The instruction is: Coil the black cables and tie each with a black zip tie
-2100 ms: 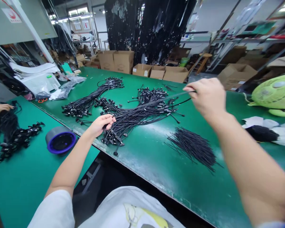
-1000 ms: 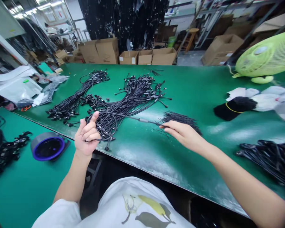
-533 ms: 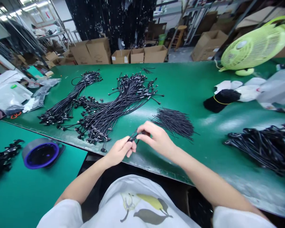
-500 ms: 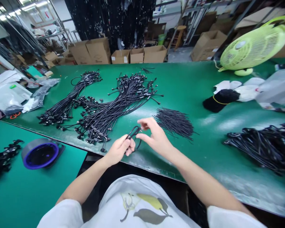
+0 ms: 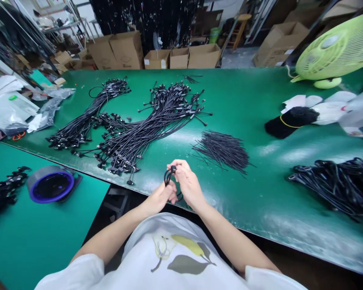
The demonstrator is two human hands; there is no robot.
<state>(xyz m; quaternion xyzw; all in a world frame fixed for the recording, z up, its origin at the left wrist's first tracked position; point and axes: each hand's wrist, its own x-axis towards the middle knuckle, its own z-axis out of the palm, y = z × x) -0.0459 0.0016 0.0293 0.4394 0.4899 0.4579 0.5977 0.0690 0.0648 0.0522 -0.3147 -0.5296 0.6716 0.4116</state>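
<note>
Near the table's front edge, my left hand (image 5: 161,196) is closed around a black cable (image 5: 167,177) folded into loops. My right hand (image 5: 187,182) pinches the top of the same cable, beside its small black connector (image 5: 173,169). Part of the lower loop is hidden behind the fingers. Just beyond my right hand lies a loose pile of thin black ties (image 5: 225,151). To the left, a large bundle of black cables with connectors (image 5: 151,127) is spread on the green table (image 5: 238,108).
Farther left lies another cable bundle (image 5: 89,114). A tape roll with a purple core (image 5: 51,187) rests on the lower left table. On the right are a tied black bundle (image 5: 287,122), coiled cables (image 5: 335,183) and a green fan (image 5: 335,46). Cardboard boxes (image 5: 127,50) stand behind.
My right hand, with its fingers apart before, has closed in on the cable's top near the connector. The loops now stand more upright. The view has shifted slightly.
</note>
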